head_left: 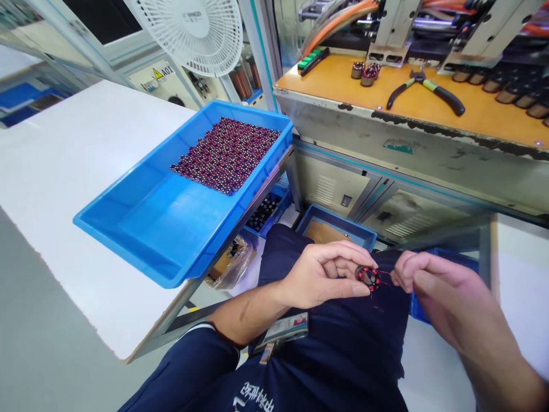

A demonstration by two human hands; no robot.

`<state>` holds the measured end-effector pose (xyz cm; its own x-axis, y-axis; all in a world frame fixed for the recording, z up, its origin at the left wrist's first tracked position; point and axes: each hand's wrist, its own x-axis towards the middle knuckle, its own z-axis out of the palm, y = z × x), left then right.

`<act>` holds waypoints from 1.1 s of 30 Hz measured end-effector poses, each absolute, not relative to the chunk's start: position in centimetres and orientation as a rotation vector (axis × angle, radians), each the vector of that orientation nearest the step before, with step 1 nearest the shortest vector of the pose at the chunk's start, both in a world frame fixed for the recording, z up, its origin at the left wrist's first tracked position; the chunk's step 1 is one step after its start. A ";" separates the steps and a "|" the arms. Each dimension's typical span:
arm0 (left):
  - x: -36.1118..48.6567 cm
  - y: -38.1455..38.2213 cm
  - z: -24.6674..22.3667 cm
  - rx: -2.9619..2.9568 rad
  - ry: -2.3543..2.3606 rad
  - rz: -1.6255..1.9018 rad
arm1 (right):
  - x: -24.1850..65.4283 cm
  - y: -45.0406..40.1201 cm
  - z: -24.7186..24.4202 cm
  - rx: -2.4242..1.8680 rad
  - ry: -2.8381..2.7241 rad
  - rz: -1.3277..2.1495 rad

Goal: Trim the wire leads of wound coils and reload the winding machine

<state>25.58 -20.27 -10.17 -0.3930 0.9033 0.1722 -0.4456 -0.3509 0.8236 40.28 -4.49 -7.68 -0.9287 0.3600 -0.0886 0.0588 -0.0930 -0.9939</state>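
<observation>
Between the thumb and fingers of my left hand (328, 272) is a small ring-shaped motor stator (361, 272) wound with red wire, its open face turned to the right. Thin red wire ends (385, 276) stick out from it toward my right hand (441, 283). The fingertips of that hand are pinched together on the wire ends, a short way from the stator. Both hands are above my lap. To the left, a blue tray (141, 229) on a white table holds many similar stators (231, 151), packed closely at its far end.
Pliers (422, 86) lie on the orange machine ledge (343, 74), near two loose stators (366, 73) and a row of dark cylindrical parts (506, 88). A white fan (195, 28) stands behind the tray. Blue bins (334, 220) sit below, near my knees.
</observation>
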 end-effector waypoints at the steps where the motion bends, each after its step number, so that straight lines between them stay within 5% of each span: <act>1: 25.6 -20.3 -10.1 0.800 0.875 1.863 | 40.2 -4.5 -7.4 -0.434 -1.998 2.122; 6: 25.9 -20.3 -9.7 0.784 0.871 1.806 | 40.5 -4.7 -6.8 -0.608 -2.125 2.161; 11: 25.9 -20.7 -9.3 0.668 0.853 1.700 | 40.7 -2.6 -6.6 -0.716 -2.280 1.786; 18: 26.7 -20.4 -9.4 0.586 0.796 1.571 | 37.6 -3.8 -3.5 -0.138 -2.547 1.839; 24: 26.4 -20.7 -9.4 0.554 0.852 1.638 | 38.9 -4.7 -4.9 -0.498 -2.428 1.602; 33: 26.3 -20.0 -9.5 0.671 0.781 1.720 | 40.7 -4.3 -4.6 -0.709 -2.458 1.887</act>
<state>26.29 -19.98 -9.48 -0.2612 0.9637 0.0547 -0.5931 -0.2049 0.7786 40.74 -4.32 -4.63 -0.8997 0.3228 -0.2938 0.3672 0.1961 -0.9092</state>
